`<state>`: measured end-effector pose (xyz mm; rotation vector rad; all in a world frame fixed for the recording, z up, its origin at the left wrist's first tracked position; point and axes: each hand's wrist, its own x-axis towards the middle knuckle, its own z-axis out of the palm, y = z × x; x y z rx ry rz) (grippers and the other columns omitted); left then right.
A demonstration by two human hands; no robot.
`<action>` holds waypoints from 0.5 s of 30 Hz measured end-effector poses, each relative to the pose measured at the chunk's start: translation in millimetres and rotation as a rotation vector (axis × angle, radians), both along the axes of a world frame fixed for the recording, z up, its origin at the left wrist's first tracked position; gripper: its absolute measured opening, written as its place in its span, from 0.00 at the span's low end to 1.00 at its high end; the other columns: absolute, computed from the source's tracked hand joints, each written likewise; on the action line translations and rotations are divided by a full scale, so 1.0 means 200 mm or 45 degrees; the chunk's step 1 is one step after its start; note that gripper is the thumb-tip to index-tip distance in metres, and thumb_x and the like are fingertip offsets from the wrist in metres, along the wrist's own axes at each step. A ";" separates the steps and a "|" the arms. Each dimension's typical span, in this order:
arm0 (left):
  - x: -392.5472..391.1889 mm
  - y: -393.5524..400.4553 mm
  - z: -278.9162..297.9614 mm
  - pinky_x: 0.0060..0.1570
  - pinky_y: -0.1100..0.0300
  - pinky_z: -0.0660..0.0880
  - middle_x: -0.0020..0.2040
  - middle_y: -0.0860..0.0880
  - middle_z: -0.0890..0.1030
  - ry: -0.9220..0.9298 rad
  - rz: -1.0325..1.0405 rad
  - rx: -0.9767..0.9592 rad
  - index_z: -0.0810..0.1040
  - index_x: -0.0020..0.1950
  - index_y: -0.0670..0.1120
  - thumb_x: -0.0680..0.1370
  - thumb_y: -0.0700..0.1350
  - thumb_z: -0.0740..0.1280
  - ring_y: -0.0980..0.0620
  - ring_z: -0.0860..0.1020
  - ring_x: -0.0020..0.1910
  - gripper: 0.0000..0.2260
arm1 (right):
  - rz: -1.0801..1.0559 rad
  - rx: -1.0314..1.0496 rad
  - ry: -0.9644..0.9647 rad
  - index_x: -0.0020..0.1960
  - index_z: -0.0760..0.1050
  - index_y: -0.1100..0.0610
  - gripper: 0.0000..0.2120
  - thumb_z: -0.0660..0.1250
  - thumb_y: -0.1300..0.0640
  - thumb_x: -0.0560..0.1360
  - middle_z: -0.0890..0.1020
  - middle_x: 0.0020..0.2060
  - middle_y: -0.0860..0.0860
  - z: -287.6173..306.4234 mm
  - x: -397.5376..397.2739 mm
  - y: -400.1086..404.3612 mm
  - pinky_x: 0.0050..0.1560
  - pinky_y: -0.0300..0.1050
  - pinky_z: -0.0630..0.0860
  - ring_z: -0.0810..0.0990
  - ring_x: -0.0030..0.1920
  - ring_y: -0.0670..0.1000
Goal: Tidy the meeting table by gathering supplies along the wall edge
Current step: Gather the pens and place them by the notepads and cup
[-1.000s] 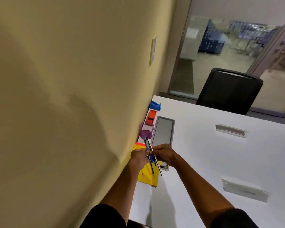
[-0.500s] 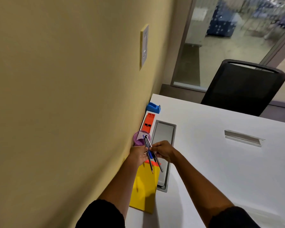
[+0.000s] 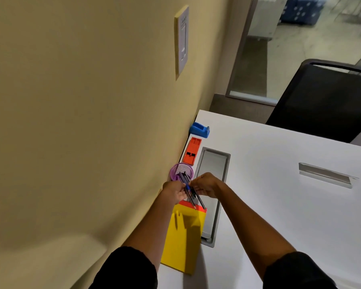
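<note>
A purple mesh pen cup (image 3: 181,171) stands against the yellow wall on the white table (image 3: 279,205). A bundle of dark pens (image 3: 191,191), one with a blue band, has its upper ends inside the cup's mouth. My left hand (image 3: 174,191) and my right hand (image 3: 204,185) both grip the bundle just below the cup. Beyond the cup along the wall lie an orange stapler (image 3: 191,150) and a blue tape dispenser (image 3: 200,129). A yellow pad with an orange edge (image 3: 183,236) lies under my hands.
A grey recessed cable tray (image 3: 214,184) runs beside the supplies. A second metal flap (image 3: 325,175) sits in the table to the right. A black chair (image 3: 325,101) stands at the far edge. A wall switch (image 3: 181,40) is above.
My hands have carried the pen bundle toward the cup, and its upper ends now sit inside the cup's mouth. The view has tilted down closer to the table.
</note>
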<state>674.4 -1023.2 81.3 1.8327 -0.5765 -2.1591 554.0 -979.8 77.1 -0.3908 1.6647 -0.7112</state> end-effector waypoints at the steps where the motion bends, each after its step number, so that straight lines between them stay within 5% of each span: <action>1: 0.00 0.00 0.00 0.62 0.45 0.71 0.58 0.34 0.77 0.002 0.007 -0.005 0.70 0.64 0.32 0.79 0.29 0.56 0.39 0.75 0.64 0.14 | -0.005 0.014 -0.011 0.54 0.77 0.71 0.12 0.69 0.65 0.74 0.83 0.43 0.60 0.01 0.00 -0.01 0.40 0.42 0.81 0.83 0.40 0.52; 7: 0.03 -0.02 0.02 0.59 0.45 0.73 0.61 0.34 0.76 0.054 0.052 -0.028 0.69 0.67 0.33 0.80 0.33 0.54 0.38 0.77 0.60 0.16 | -0.084 0.032 -0.087 0.47 0.76 0.68 0.04 0.66 0.65 0.76 0.82 0.40 0.60 0.04 -0.01 -0.04 0.40 0.43 0.82 0.84 0.38 0.53; 15: 0.04 0.00 0.07 0.63 0.44 0.71 0.64 0.33 0.73 0.123 0.108 -0.091 0.64 0.72 0.36 0.82 0.45 0.57 0.36 0.75 0.62 0.21 | -0.267 -0.064 -0.066 0.47 0.76 0.68 0.10 0.60 0.62 0.80 0.83 0.44 0.63 0.04 0.04 0.00 0.50 0.51 0.82 0.85 0.43 0.57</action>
